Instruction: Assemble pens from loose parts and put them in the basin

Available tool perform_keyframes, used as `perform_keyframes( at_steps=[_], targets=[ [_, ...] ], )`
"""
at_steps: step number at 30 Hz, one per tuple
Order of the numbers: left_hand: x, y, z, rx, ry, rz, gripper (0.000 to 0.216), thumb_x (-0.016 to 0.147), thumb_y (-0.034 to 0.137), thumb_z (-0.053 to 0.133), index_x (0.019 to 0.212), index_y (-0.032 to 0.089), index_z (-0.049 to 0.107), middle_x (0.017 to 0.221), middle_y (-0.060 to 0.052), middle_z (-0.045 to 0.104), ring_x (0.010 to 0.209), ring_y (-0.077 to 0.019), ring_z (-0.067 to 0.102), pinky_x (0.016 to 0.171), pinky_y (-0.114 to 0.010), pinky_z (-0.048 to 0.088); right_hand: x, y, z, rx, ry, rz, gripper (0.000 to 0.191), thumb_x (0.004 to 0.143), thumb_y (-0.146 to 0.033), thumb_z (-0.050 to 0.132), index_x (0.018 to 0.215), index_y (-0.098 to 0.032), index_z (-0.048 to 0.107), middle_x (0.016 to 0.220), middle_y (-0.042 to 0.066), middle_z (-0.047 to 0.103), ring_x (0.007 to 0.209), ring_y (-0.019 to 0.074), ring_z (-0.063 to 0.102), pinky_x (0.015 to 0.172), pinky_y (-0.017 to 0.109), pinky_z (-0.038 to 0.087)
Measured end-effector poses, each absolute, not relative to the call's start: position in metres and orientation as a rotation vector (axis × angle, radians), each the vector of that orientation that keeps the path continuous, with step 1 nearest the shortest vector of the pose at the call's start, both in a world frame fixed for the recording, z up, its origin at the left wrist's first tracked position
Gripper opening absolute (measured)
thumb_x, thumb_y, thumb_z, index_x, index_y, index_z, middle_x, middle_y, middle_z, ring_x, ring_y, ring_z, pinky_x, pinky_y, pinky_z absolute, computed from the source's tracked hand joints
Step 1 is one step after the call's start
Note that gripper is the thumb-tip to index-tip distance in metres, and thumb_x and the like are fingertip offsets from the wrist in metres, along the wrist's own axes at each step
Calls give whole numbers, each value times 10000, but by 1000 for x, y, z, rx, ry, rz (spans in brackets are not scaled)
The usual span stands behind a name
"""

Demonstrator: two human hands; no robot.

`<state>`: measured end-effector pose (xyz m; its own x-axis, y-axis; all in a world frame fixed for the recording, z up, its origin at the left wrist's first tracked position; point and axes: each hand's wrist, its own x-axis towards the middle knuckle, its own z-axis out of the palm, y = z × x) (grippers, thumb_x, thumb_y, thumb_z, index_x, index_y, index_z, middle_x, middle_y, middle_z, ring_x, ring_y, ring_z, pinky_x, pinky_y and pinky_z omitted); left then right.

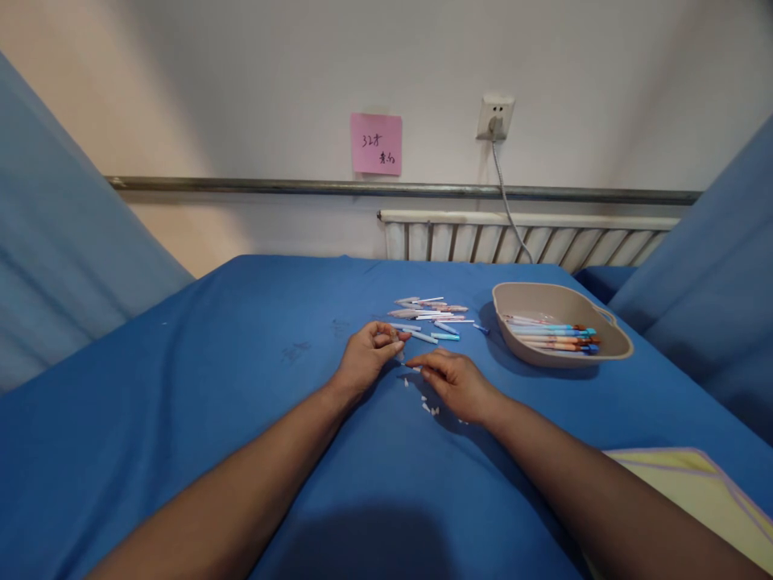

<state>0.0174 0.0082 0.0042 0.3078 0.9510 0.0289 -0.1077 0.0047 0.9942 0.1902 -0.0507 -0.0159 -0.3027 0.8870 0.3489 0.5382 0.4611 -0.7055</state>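
Observation:
My left hand (367, 354) is closed in a pinch, with a small translucent piece partly showing at its fingertips. Close beside it, my right hand (460, 385) pinches a thin whitish piece (416, 370) pointing toward the left fingers. Both pieces are too small and too covered to name. Just beyond the hands lie loose pen parts (431, 314): barrels, thin white refills and a few blue and teal tubes. Several tiny white cone-shaped tips (431, 409) are scattered on the blue cloth (241, 451) below my right hand.
A beige basket (543, 303) holding several pens (555, 342) stands at the right. Yellow cloth (676, 475) lies at the lower right. Behind the table are a radiator (447, 238), a metal rail (271, 187) and a plugged-in cable (504, 193). Blue curtains (54, 225) hang at both sides.

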Motion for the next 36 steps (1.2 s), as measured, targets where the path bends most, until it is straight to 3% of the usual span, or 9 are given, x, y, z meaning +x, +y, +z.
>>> perform_keyframes(
  at_steps=[9, 15, 20, 24, 29, 36],
  targets=[
    [18, 9, 3, 1279, 901, 1052, 290, 630, 181, 738, 782, 157, 492, 814, -47, 701, 782, -157, 642, 755, -299, 460, 190, -51, -14, -1193, -1982, 609, 304, 865, -148, 464, 1082, -245, 653, 871, 24, 654, 815, 145, 575, 773, 276, 434],
    [18, 12, 0, 1350, 933, 1042, 316, 660, 277, 728, 861, 151, 520, 669, 16, 624, 552, -95, 556, 560, -228, 413, 190, -48, -18, -1221, -1839, 684, 299, 854, -164, 459, 1067, -239, 654, 918, 19, 659, 814, 139, 578, 750, 271, 450],
    [18, 10, 1, 1358, 935, 1027, 369, 657, 285, 736, 930, 154, 525, 666, 16, 628, 499, -78, 513, 497, -210, 371, 190, -44, -27, -1242, -1721, 740, 297, 851, -212, 453, 1063, -239, 658, 838, 14, 640, 691, 122, 567, 654, 250, 458],
    [18, 9, 2, 1383, 917, 1036, 360, 661, 276, 731, 934, 159, 527, 797, -35, 689, 531, -86, 540, 544, -231, 403, 190, -44, -27, -1241, -1717, 751, 299, 849, -215, 453, 1063, -242, 659, 832, 14, 635, 652, 113, 555, 625, 239, 454],
    [15, 19, -11, 1552, 908, 1014, 197, 670, 212, 684, 746, 165, 509, 883, -49, 687, 840, -169, 631, 777, -305, 453, 191, -46, -22, -1258, -1714, 749, 297, 848, -214, 454, 1063, -231, 658, 837, 19, 634, 635, 109, 551, 613, 235, 450],
    [9, 30, -18, 1733, 1017, 1024, 186, 640, 235, 695, 708, 172, 533, 733, 7, 618, 703, -145, 585, 715, -286, 460, 191, -46, -24, -1257, -1721, 745, 294, 847, -219, 457, 1057, -231, 662, 804, 14, 625, 616, 105, 542, 592, 229, 450]
  ],
)
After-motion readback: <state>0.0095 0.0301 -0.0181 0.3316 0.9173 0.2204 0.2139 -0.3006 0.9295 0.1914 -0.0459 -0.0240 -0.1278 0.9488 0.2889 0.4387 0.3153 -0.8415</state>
